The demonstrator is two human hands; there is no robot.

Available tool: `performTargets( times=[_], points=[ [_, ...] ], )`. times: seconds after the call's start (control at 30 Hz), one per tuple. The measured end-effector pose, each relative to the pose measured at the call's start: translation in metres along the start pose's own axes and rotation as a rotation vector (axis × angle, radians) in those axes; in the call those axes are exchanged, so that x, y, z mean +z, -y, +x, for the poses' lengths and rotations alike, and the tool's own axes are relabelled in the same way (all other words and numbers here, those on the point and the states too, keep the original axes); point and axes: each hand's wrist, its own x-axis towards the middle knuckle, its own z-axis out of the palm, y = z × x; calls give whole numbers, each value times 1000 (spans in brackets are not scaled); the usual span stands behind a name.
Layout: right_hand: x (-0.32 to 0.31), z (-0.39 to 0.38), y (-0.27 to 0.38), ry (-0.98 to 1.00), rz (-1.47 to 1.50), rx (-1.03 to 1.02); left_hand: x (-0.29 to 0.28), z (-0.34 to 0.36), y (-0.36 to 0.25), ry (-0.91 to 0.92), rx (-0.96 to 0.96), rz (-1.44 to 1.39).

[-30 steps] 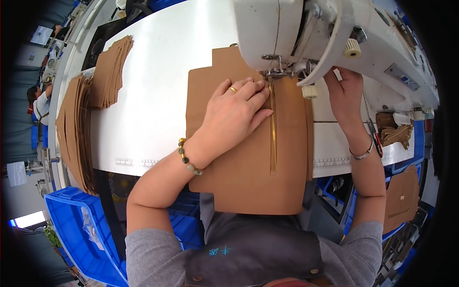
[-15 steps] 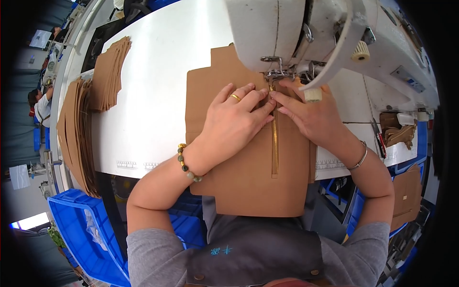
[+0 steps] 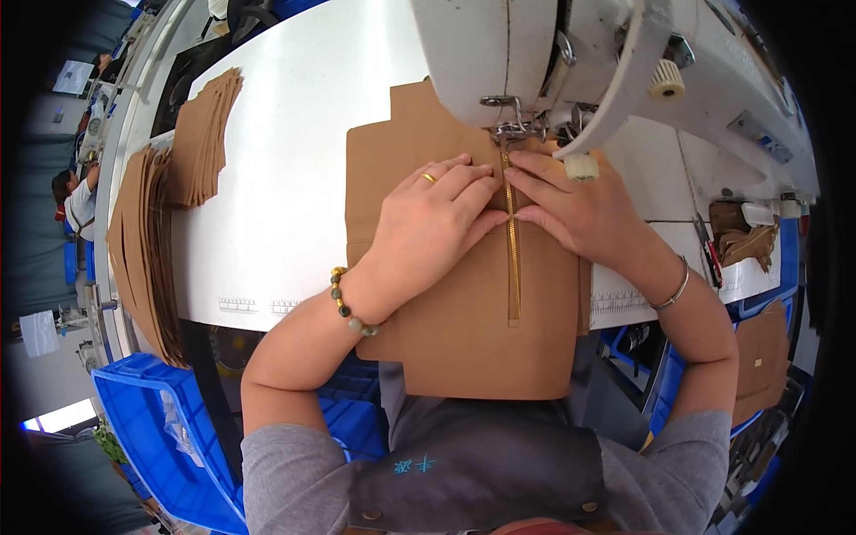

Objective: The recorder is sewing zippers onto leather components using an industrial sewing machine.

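Note:
A brown leather-like panel [image 3: 464,330] lies under the head of a white sewing machine [image 3: 477,53]. A gold-toothed zipper [image 3: 513,259] runs lengthwise along a slot in the panel, its far end by the metal presser foot [image 3: 517,131]. My left hand [image 3: 432,218] rests on the panel left of the zipper, fingers stretched out. On the other side my right hand [image 3: 588,201] lies with fingers extended towards the zipper, some tips partly hidden behind machine parts. Both thumb tips meet at the zipper. The needle cannot be made out.
Stacks of brown pieces [image 3: 147,250] lie at the table's left edge. A blue crate [image 3: 165,437] stands below them. To the right are scissors-like snips [image 3: 709,254], a tray of small brown pieces [image 3: 744,241] and another brown panel [image 3: 758,366]. A co-worker [image 3: 80,201] sits far left.
The panel with its zipper has slid slightly away from me, under the machine. My thumbs have moved nearer to me along the zipper and now touch; my fingers lie straighter.

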Motion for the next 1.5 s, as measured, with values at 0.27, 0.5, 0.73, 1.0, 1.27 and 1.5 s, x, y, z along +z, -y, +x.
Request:
performTargets(
  times=[0.27,0.5,0.73,1.0,1.27,1.5],
  points=[
    [-4,0,4,38,46,-14,-2,0,-5,-19,-5,-18],
    [-4,1,6,43,49,-2,-3,0,-4,60,-5,13],
    [-3,1,5,52,17,14,-3,4,0,48,9,18],
    [-3,4,2,72,-19,21,-1,7,4,24,18,74],
    [-1,4,0,55,-27,36,1,10,7,25,21,68],
    [1,4,-3,34,-18,21,3,11,9,-7,27,65]
  ],
)
